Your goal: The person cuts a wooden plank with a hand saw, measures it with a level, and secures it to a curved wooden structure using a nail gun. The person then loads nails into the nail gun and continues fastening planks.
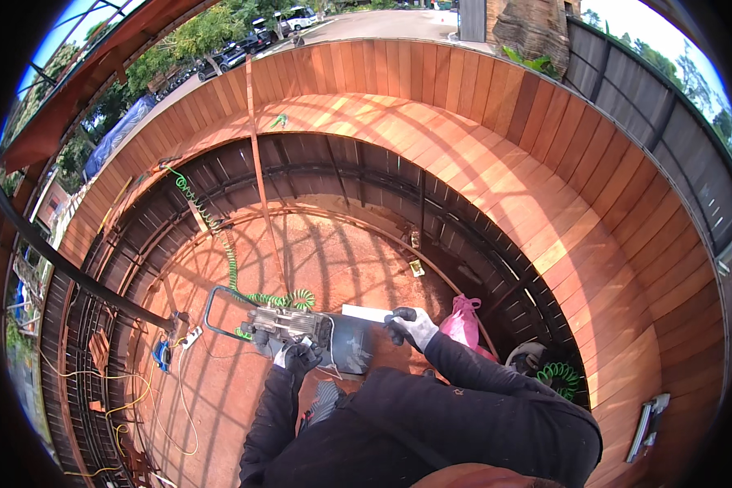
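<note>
An air compressor with a dark tank (351,345) and a grey metal motor and pump head (289,323) stands on the red floor in front of me. My left hand (299,356), in a grey and black glove, is at the near side of the pump head. Its fingers are curled, and what they hold is hidden. To the right of the tank is my right hand (415,327), gloved in white and black, its fingers closed at the end of a flat white strip (366,313). A green coiled air hose (289,299) lies behind the compressor.
A curved wooden bench (496,179) with a plank backrest rings the pit. Beside my right arm are a pink bag (462,324) and another green coil (558,376). A nail gun-like tool (647,427) rests on the bench. Yellow cords (142,398) and a blue tool (162,355) lie left.
</note>
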`<state>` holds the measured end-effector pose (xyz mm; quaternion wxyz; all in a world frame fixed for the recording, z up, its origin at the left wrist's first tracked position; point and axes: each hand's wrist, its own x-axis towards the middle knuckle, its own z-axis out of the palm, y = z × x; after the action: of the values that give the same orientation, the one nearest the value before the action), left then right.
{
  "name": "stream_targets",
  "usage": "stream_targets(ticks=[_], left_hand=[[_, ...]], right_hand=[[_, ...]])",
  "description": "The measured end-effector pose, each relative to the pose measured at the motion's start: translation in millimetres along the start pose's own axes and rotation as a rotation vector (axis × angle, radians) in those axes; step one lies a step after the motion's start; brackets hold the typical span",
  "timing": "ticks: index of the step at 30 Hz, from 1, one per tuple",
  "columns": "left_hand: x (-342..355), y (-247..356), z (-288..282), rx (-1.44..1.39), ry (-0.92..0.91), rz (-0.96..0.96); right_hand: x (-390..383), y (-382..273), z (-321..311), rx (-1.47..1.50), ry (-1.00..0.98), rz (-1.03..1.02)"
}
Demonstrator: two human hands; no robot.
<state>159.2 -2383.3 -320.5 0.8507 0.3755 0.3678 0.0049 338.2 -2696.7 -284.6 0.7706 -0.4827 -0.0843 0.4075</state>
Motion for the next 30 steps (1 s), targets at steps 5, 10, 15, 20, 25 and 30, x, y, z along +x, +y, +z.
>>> stream_targets(ticks=[5,10,15,20,25,30], left_hand=[[-24.1,20.2,89.1,-0.078,-0.269,-0.07],[-16.7,8.0,116.2,-0.072,-0.414,-0.144],[-29.6,5.5,148.9,0.06,-0.316,-0.168],[-14.2,-11.1,148.0,0.116,-0.313,-0.133],[-13.9,-17.1,141.3,0.192,-0.331,-0.082],[-13.1,-15.6,130.8,0.511,-0.63,0.107]], right_hand=[[-3.4,2.3,32.5,-0.171,-0.011,-0.317],[-32.9,-17.3,48.4,-0.695,0.144,-0.447],[-48.1,-15.8,46.9,-1.19,0.089,-0.71],[-60.4,-24.3,41.5,-1.408,0.067,-0.775],[-64.7,-27.4,38.6,-1.118,-0.013,-0.577],[-50.0,2.4,12.8,-0.634,-0.119,-0.202]])
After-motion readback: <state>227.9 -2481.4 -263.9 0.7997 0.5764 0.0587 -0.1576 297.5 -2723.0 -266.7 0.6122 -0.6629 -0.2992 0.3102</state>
